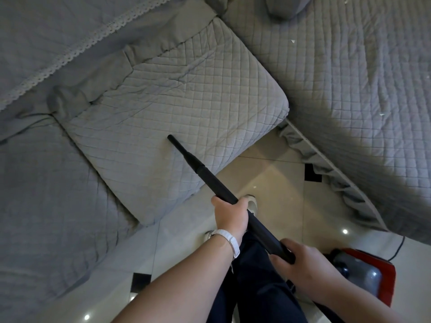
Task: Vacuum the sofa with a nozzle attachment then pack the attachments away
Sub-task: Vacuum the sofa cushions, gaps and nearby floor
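Low in the frame, the long black vacuum tube (261,231) is gripped by both hands: the left hand (229,214), banded by a white wristband (227,241), is wrapped round its middle, and the right hand (303,264) is curled round its lower end. Its slim black nozzle (180,148) is set tip-first against the grey quilted sofa cushion (186,89) at centre. A red vacuum canister (373,273) is seen on the glossy tiled floor (268,178) at lower right.

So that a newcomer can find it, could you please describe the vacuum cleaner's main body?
Start at the pale tiled floor beside the grey quilted sofa. Follow the black tube back past the right hand to the lower right. The vacuum body there is the only red thing.
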`<action>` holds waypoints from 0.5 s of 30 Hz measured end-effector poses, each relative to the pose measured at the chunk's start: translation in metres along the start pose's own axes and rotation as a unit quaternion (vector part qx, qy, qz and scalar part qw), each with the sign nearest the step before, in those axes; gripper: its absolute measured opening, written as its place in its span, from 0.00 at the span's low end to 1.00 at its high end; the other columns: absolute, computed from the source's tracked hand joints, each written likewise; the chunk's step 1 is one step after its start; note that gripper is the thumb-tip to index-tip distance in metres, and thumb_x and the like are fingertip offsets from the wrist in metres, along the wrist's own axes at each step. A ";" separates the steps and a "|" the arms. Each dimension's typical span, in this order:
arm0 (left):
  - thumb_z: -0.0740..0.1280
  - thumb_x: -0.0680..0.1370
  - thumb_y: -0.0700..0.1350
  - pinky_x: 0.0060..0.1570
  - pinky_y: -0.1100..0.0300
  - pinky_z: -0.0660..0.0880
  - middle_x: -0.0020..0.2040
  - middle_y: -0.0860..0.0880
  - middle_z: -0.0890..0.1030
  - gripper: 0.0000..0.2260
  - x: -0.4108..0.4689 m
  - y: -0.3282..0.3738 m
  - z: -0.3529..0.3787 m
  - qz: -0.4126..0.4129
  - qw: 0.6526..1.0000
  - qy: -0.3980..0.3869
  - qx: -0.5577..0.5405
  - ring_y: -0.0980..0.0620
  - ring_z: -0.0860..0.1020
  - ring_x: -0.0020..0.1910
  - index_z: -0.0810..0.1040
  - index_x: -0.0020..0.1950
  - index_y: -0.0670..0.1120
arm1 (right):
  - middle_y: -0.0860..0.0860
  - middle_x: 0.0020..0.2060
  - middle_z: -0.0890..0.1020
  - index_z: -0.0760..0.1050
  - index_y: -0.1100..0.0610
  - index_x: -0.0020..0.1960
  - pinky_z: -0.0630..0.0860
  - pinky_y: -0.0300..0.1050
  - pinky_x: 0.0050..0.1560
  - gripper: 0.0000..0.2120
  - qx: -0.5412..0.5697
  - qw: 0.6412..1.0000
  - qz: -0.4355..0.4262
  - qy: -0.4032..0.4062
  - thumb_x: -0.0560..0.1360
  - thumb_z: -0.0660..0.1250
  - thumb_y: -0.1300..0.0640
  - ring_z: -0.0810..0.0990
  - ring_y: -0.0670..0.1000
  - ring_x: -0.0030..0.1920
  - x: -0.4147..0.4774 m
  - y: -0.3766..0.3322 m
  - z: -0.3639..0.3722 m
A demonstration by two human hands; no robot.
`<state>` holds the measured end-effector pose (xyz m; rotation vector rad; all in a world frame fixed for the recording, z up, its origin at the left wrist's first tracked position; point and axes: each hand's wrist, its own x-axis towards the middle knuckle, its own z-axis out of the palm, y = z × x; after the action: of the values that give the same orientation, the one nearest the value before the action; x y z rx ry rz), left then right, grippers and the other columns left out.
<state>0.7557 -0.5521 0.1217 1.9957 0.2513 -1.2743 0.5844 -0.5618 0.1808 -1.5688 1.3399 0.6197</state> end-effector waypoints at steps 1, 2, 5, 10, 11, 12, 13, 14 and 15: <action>0.68 0.76 0.44 0.34 0.61 0.73 0.49 0.47 0.78 0.16 -0.001 -0.001 0.000 -0.001 1.000 0.000 0.002 0.50 0.79 0.43 0.66 0.60 0.45 | 0.50 0.34 0.82 0.75 0.48 0.45 0.75 0.41 0.34 0.13 0.000 1.000 0.000 0.002 0.73 0.66 0.39 0.80 0.47 0.33 -0.001 0.001 -0.001; 0.68 0.76 0.44 0.36 0.59 0.74 0.49 0.47 0.78 0.16 -0.002 -0.002 0.001 -0.002 1.000 -0.001 0.006 0.50 0.79 0.44 0.66 0.59 0.45 | 0.50 0.35 0.82 0.75 0.49 0.45 0.74 0.40 0.34 0.13 -0.002 1.000 -0.002 0.003 0.73 0.66 0.39 0.80 0.47 0.34 -0.004 0.002 -0.002; 0.67 0.76 0.44 0.40 0.56 0.77 0.48 0.46 0.79 0.15 -0.006 -0.009 0.002 -0.004 1.000 -0.002 0.014 0.48 0.80 0.44 0.65 0.59 0.46 | 0.51 0.36 0.82 0.76 0.47 0.46 0.74 0.38 0.36 0.12 -0.014 1.000 -0.001 -0.001 0.74 0.67 0.39 0.80 0.46 0.36 -0.011 0.002 -0.006; 0.67 0.76 0.43 0.35 0.60 0.73 0.48 0.47 0.78 0.16 -0.010 -0.003 -0.001 -0.002 1.000 -0.002 0.010 0.50 0.79 0.43 0.66 0.60 0.45 | 0.49 0.37 0.83 0.77 0.46 0.47 0.77 0.39 0.38 0.11 0.007 1.000 0.005 -0.023 0.73 0.67 0.39 0.81 0.44 0.36 -0.012 -0.002 -0.010; 0.67 0.77 0.42 0.34 0.61 0.72 0.48 0.47 0.78 0.15 -0.010 0.001 -0.002 0.006 1.000 -0.002 0.011 0.51 0.79 0.43 0.66 0.61 0.44 | 0.48 0.36 0.83 0.77 0.44 0.47 0.76 0.37 0.37 0.09 0.018 1.000 0.003 -0.026 0.74 0.67 0.40 0.81 0.43 0.35 -0.012 -0.007 -0.011; 0.67 0.77 0.42 0.33 0.61 0.72 0.48 0.47 0.78 0.15 -0.010 0.007 -0.004 0.015 1.000 -0.001 0.014 0.51 0.79 0.43 0.67 0.61 0.44 | 0.48 0.36 0.83 0.77 0.44 0.47 0.76 0.36 0.36 0.09 0.026 0.999 -0.002 -0.027 0.74 0.68 0.40 0.81 0.41 0.33 -0.012 -0.013 -0.012; 0.67 0.77 0.41 0.33 0.61 0.72 0.48 0.47 0.78 0.15 -0.008 0.013 -0.007 0.022 1.000 0.000 0.016 0.51 0.79 0.42 0.67 0.61 0.44 | 0.48 0.36 0.83 0.77 0.44 0.48 0.75 0.36 0.35 0.08 0.037 0.999 -0.007 -0.028 0.74 0.68 0.41 0.80 0.41 0.31 -0.012 -0.018 -0.013; 0.67 0.77 0.41 0.33 0.61 0.72 0.48 0.46 0.78 0.15 -0.006 0.019 -0.009 0.026 1.000 0.002 0.018 0.51 0.79 0.42 0.67 0.61 0.44 | 0.49 0.35 0.83 0.77 0.45 0.48 0.76 0.38 0.34 0.09 0.049 0.998 -0.013 -0.025 0.74 0.68 0.41 0.78 0.42 0.28 -0.011 -0.023 -0.013; 0.67 0.77 0.41 0.33 0.61 0.72 0.48 0.46 0.78 0.15 -0.005 0.026 -0.011 0.034 0.999 0.005 0.021 0.51 0.79 0.42 0.67 0.61 0.44 | 0.51 0.35 0.83 0.76 0.46 0.49 0.76 0.41 0.33 0.09 0.060 0.998 -0.015 -0.022 0.74 0.68 0.42 0.77 0.42 0.26 -0.010 -0.029 -0.015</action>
<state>0.7745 -0.5617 0.1406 2.0294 0.1609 -1.2372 0.6059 -0.5719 0.2045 -1.4676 1.2944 0.5410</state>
